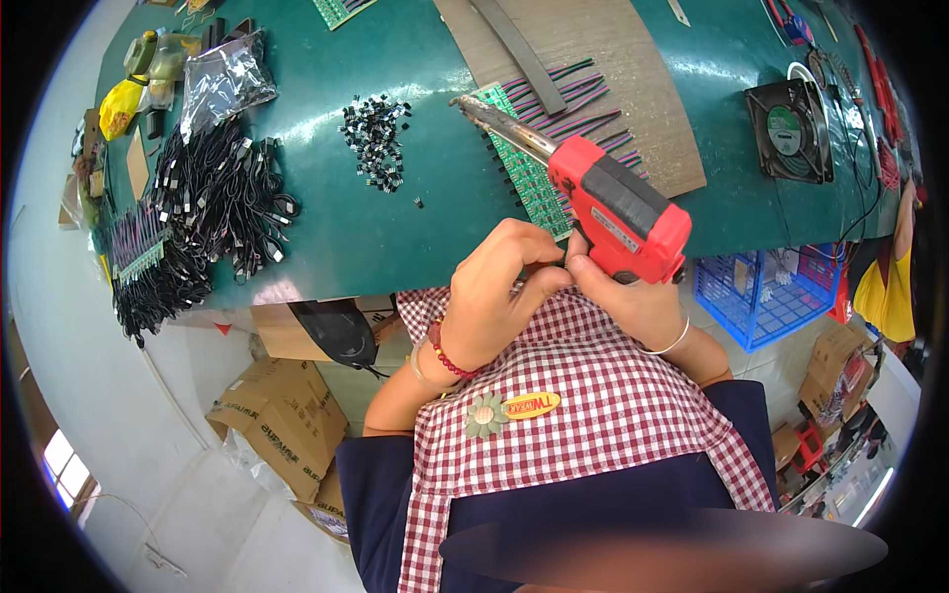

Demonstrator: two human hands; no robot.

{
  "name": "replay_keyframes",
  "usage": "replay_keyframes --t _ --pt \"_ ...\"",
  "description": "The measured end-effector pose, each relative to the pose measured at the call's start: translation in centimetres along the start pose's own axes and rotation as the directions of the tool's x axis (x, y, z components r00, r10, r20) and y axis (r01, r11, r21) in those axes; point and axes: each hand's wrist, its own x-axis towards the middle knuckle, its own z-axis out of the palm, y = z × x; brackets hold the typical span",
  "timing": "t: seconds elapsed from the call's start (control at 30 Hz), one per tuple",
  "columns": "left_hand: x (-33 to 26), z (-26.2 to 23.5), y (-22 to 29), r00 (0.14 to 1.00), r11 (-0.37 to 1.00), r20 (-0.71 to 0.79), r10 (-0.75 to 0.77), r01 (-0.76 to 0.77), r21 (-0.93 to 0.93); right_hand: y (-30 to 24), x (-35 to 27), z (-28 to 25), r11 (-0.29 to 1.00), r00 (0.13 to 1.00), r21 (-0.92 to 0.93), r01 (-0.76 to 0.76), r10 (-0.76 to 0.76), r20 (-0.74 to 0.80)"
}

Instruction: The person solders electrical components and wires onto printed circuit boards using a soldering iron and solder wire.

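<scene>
My right hand [638,311] is wrapped round a red and black soldering gun [628,212], its metal barrel and dark tip pointing up and left over a green circuit board panel [534,178]. My left hand [499,292] is closed in a pinch close to the right fingertips, at the near edge of the table; what sits between its fingers, if anything, is too small to make out. Several black and pink wires [593,99] fan out from the panel's right side. Small black connectors line the panel's left side.
A brown board [662,128] lies under the panel, with a grey metal bar [519,54] on it. Loose connectors [374,143] are heaped on the green table [316,237]. Black cables [213,188] pile up at left. A fan [788,130] stands right; a blue crate [751,296] is below.
</scene>
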Motion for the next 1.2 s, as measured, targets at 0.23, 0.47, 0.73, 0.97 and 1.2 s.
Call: replay_keyframes --t 0.23,0.47,0.73,0.97,1.2 --pt "-0.6 -0.7 -0.1 0.96 0.977 0.185 -0.212 0.207 0.049 0.8 0.6 -0.7 0.938 0.983 -0.298 0.177 -0.154 0.098" --pt "-0.2 -1.2 0.3 0.931 0.962 0.263 -0.254 0.217 0.163 0.1 1.1 -0.7 0.824 0.924 -0.423 0.377 -0.305 0.23" --pt "-0.1 -1.5 -3.7 0.778 0.786 0.24 -0.581 0.613 -0.085 2.3 -2.0 -5.6 0.93 0.978 -0.327 0.169 -0.2 -0.065" --pt "1.2 -1.0 -5.3 0.722 0.715 0.219 -0.656 0.688 -0.124 5.6 -6.4 -9.6 0.994 1.0 -0.106 -0.025 0.026 0.007" --pt "1.0 -0.8 -5.7 0.716 0.689 0.219 -0.663 0.698 -0.195 6.1 -7.6 -9.5 0.985 0.987 0.091 -0.146 0.151 -0.048"
